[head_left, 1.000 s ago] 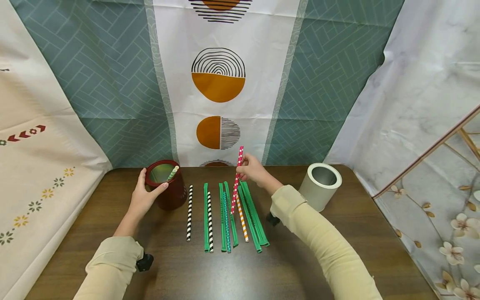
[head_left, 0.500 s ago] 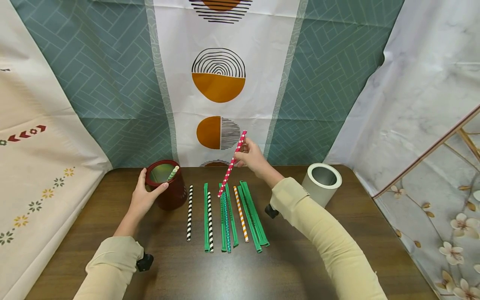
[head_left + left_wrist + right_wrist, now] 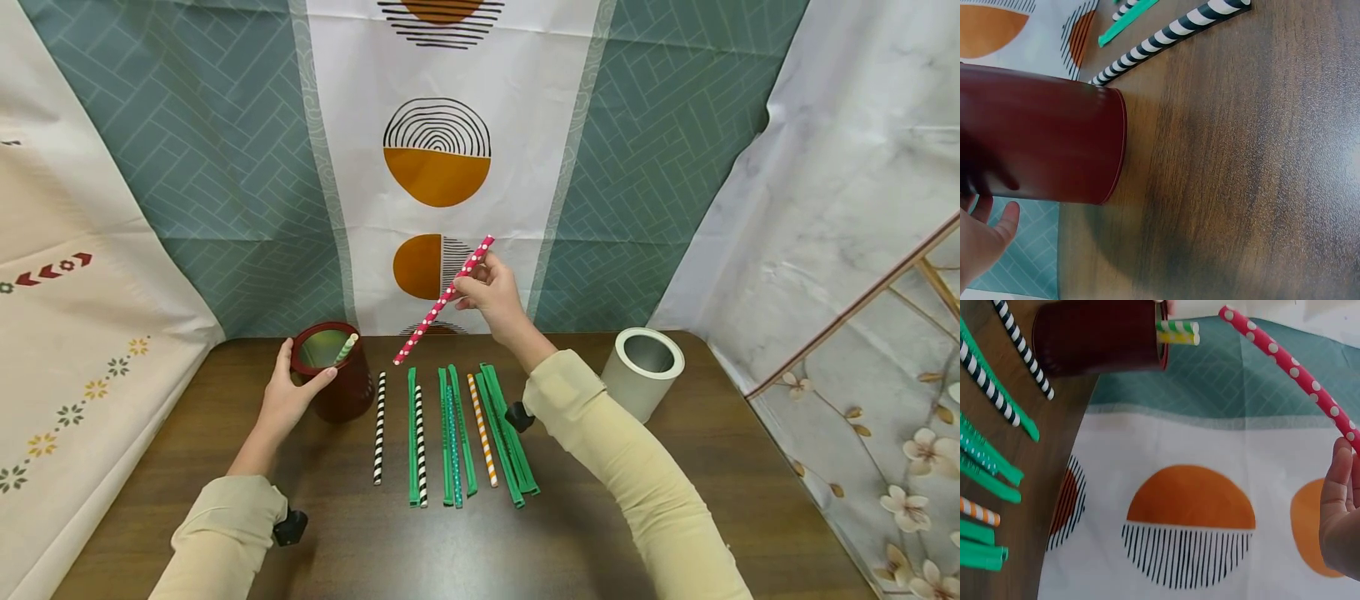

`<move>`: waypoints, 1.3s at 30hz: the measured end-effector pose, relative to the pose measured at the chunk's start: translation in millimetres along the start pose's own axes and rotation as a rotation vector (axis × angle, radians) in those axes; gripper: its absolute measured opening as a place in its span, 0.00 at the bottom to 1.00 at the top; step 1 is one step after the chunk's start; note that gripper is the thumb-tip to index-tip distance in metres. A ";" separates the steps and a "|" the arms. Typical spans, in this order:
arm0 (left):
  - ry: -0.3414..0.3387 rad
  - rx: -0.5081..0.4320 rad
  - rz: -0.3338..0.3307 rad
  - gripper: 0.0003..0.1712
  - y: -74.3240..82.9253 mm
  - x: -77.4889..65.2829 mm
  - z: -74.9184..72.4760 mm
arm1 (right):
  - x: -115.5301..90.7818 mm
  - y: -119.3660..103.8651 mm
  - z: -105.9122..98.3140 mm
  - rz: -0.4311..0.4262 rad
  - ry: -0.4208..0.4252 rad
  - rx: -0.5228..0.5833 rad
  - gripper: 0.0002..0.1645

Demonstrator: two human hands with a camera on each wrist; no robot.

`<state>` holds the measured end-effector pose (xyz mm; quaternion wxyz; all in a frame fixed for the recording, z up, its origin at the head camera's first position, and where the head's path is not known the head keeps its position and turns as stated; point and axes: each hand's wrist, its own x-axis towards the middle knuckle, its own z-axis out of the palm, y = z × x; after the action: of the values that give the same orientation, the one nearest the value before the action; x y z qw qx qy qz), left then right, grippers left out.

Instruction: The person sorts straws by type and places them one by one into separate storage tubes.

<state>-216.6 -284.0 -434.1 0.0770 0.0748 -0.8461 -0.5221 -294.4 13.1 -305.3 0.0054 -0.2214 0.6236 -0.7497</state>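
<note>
My right hand (image 3: 493, 300) pinches a pink paper straw with white dots (image 3: 431, 317), raised over the back of the table and slanting down to the left. In the right wrist view the straw (image 3: 1300, 372) points up and left from the fingertips. My left hand (image 3: 288, 396) holds a dark red canister (image 3: 347, 396) near its rim, thumb in front and fingers on the far left side. The canister (image 3: 1041, 134) stands upright on the table. Out of its mouth lean a green-striped straw (image 3: 1182, 327) and a yellow-striped straw (image 3: 1180, 339).
On the table (image 3: 375, 550) lie two black-and-white striped straws (image 3: 378, 433), a teal dotted straw (image 3: 453, 450), an orange-striped straw (image 3: 482, 429) and several green-wrapped straws (image 3: 510, 442). A white canister (image 3: 637, 387) stands at the right. Patterned cloth (image 3: 240, 167) hangs behind.
My right hand has lifted the pink dotted straw from above the other straws and tilted it, its lower end swinging left towards the red canister. The left hand has stayed put.
</note>
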 end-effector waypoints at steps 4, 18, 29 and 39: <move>0.004 0.003 -0.003 0.54 0.5 0.2 -0.1 | -2.7 0.9 12.5 -0.019 0.013 0.006 0.12; 0.006 0.009 -0.019 0.55 -2.8 -2.0 0.5 | -13.6 28.7 53.0 -0.008 -0.004 -0.091 0.13; 0.005 0.007 -0.009 0.55 -2.2 -0.1 0.2 | -20.8 23.0 76.8 -0.016 0.038 -0.223 0.12; 0.001 0.008 -0.013 0.55 -1.3 0.1 0.2 | 1.0 62.3 78.5 -0.001 0.076 -0.290 0.09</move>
<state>-216.7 -284.4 -435.4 0.0735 0.0808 -0.8477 -0.5191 -285.4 -74.2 -353.6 -0.0507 -0.1917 0.7252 -0.6594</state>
